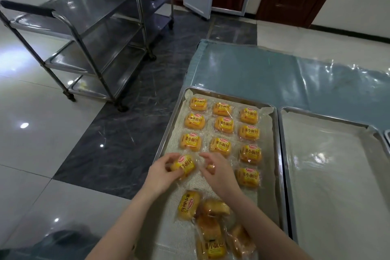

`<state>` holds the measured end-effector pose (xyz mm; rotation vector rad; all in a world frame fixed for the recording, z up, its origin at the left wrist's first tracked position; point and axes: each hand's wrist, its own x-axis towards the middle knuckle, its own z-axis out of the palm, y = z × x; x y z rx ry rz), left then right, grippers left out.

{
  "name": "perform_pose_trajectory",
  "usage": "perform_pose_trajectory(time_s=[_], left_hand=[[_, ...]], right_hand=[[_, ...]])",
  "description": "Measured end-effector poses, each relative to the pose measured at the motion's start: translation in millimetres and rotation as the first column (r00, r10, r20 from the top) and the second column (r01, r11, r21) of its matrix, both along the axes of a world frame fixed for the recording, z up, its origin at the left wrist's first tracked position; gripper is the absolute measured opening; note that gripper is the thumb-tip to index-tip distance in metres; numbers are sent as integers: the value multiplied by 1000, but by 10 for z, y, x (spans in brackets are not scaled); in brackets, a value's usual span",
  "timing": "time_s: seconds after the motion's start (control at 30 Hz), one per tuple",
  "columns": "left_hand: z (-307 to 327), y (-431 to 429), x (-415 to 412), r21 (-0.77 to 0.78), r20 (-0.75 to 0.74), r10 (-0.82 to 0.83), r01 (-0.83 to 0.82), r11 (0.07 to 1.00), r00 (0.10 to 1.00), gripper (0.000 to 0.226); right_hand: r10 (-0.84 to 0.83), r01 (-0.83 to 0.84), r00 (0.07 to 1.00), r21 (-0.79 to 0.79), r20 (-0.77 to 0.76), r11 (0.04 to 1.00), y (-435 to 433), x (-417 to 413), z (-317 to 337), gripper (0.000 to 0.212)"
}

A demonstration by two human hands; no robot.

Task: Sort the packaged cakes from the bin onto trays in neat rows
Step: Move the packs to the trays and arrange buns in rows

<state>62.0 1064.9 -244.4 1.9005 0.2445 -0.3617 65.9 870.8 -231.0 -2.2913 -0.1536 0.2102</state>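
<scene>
Steel rim of the tray (166, 139) runs close beside my left hand (162, 173). Beyond this rim there is the tiled floor (63, 143) below, so on that side I have little room. The right rim lies just beside a second tray (329, 175), whose pale liner is all open room. A corner of a third tray (387, 135) shows at the right edge.

My left hand grasps one cake (183, 165) with fingers and thumb curled around its wrapper. I hold it just inside the left rim, at the fourth place of the left column. My right hand (217, 171) is near it, the fingers curled over a second cake (211, 168) at the fourth place of the middle column. This one is mostly hidden, and I see only a small orange part.

Ten laid cakes (224, 124) lie flat on the liner (268, 133) in three columns: three at the left, three in the middle, four at the right. Each has a small gap to the next one. Between the fourth row and the heap (209, 226) at the near end there is a bare strip of liner. In the heap I count five, but they overlap and the picture cuts the lowest, so I am not sure.

Past the far rim, the blue-green table cover (263, 69) under clear plastic is open. Two steel trolleys (84, 48) stand on the floor at the left, well apart from the table
</scene>
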Motion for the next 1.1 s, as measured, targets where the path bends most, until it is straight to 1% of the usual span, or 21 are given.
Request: perform_pose_trajectory(time_s=[0.07,0.13,0.17,0.23,0.33,0.37,0.4,0.47,0.53,0.7,0.77,0.83,0.87,0.93,1.0,1.1], left_hand=[[-7,13,85,23,17,-125,125,992,992,47],[-17,11,170,56,34,-195,193,980,980,52],[-34,10,209,72,36,-209,206,976,977,54],[-83,-7,278,129,62,-197,188,974,978,56],[-159,-54,295,260,167,-113,67,963,979,56],[-180,-65,278,295,204,-98,35,955,974,54],[-208,-70,256,325,238,-99,17,946,966,53],[-275,-56,204,369,292,-124,8,929,948,49],[-333,-23,165,402,301,-145,12,915,943,46],[-388,-34,161,478,309,-228,56,876,923,42],[-394,-39,149,496,339,-244,48,867,908,41],[-387,-35,117,508,377,-274,50,860,885,42],[-387,-34,95,516,391,-303,66,854,869,44],[-414,-29,44,542,398,-373,113,833,838,50],[-469,-25,9,564,382,-407,140,814,829,53],[-489,-35,22,572,338,-410,161,804,847,53]], right_hand=[[58,-56,998,-81,31,995,-5,80,11,43],[127,-129,992,-106,-30,986,29,150,-27,47],[125,-131,990,-100,-64,986,50,172,-61,48],[50,-59,992,-78,-112,995,88,195,-132,48],[-59,48,989,-86,-133,995,152,201,-206,44],[-56,40,992,-140,-113,989,171,193,-221,43],[-28,14,998,-231,-56,973,186,183,-237,43],[58,-29,997,-423,55,906,202,155,-263,45],[108,-50,990,-507,87,861,195,119,-302,46],[166,-68,978,-553,129,830,153,121,-430,50],[194,-71,965,-535,176,842,128,142,-450,49],[215,-88,952,-479,217,873,91,135,-438,46],[231,-102,944,-459,235,883,70,125,-432,44],[273,-123,925,-471,266,874,42,99,-430,42],[271,-116,925,-483,265,868,46,83,-445,44],[224,-101,953,-481,206,871,90,85,-442,46]])
